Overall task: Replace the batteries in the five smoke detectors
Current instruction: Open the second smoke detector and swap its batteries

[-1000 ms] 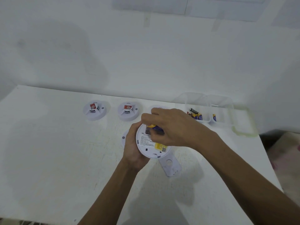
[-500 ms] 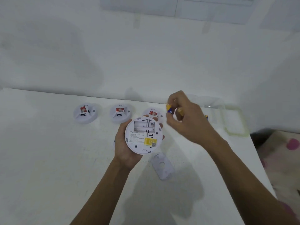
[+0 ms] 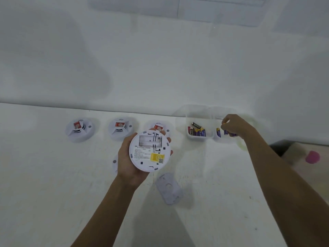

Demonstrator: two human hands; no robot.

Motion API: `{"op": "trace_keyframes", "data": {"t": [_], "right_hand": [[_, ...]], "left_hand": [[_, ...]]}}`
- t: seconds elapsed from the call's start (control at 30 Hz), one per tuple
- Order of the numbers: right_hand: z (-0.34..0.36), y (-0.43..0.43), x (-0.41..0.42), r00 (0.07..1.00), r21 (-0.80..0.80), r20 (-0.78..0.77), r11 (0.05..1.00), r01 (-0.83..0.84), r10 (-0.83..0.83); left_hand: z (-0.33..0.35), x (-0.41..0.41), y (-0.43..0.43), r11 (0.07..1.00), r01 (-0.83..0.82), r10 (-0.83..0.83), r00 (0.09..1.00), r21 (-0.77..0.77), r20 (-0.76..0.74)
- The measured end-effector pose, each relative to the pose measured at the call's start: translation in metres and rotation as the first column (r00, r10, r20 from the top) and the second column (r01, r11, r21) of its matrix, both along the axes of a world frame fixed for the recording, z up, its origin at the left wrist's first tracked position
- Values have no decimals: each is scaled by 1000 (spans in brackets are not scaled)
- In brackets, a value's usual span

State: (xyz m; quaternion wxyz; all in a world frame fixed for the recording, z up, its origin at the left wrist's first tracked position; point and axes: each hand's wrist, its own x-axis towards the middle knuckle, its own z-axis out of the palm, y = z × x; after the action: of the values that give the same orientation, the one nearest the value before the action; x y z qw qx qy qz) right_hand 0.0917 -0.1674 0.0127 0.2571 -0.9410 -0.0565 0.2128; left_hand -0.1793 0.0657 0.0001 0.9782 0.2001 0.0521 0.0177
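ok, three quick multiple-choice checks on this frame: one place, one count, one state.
1. The right hand is: A over the clear container; B resting in a lap; C raised overhead.
2. Detectors in the back row: A two; B three; C five.
3. The held detector's battery bay: A full; B empty; C covered.
Answers: A, it holds batteries above the container's right compartment; B, three stand behind the held one; B, its slots show bare plastic.
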Motion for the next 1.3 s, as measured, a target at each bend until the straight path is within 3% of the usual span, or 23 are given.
{"op": "trace_keyframes", "data": {"t": [0.23, 0.4, 0.47, 0.6, 0.7, 0.83, 0.93, 1.03, 1.13, 1.3], "right_hand": [[-21, 8, 2, 983, -335, 51, 931, -147, 174], [-27, 9, 2, 969, -404, 93, 898, -172, 227], [-25, 9, 3, 970, -415, 94, 894, -168, 226], [-23, 7, 10, 971, -346, 162, 932, -109, 173], [-15, 12, 12, 912, -234, 391, 972, -28, 121], [-6, 31, 8, 825, -45, 530, 978, -204, 196], [-8, 49, 1, 808, -100, 470, 931, -351, 355], [-17, 66, -2, 792, -315, 357, 862, -398, 496], [-28, 76, -6, 821, -439, 220, 805, -400, 527], [-44, 79, -8, 838, -478, 152, 782, -401, 523]], "left_hand": [[-1, 5, 1, 1000, -8, 8, 1000, 6, -25], [1, 7, 3, 993, 65, -57, 995, -98, 83], [-1, 6, 3, 993, 66, -61, 996, -96, 59], [-10, 7, 4, 1000, 24, -24, 1000, -16, -6], [-10, 9, 3, 1000, -2, 1, 999, -8, -39], [-8, 12, 3, 999, 4, -5, 1000, -43, -17], [-7, 13, 3, 999, -6, 6, 1000, -32, -14], [-7, 13, 6, 1000, -1, 0, 1000, -25, -10], [-9, 12, 6, 1000, -9, 9, 999, -15, -31], [-8, 12, 8, 998, 12, -10, 999, -59, 35]]}}
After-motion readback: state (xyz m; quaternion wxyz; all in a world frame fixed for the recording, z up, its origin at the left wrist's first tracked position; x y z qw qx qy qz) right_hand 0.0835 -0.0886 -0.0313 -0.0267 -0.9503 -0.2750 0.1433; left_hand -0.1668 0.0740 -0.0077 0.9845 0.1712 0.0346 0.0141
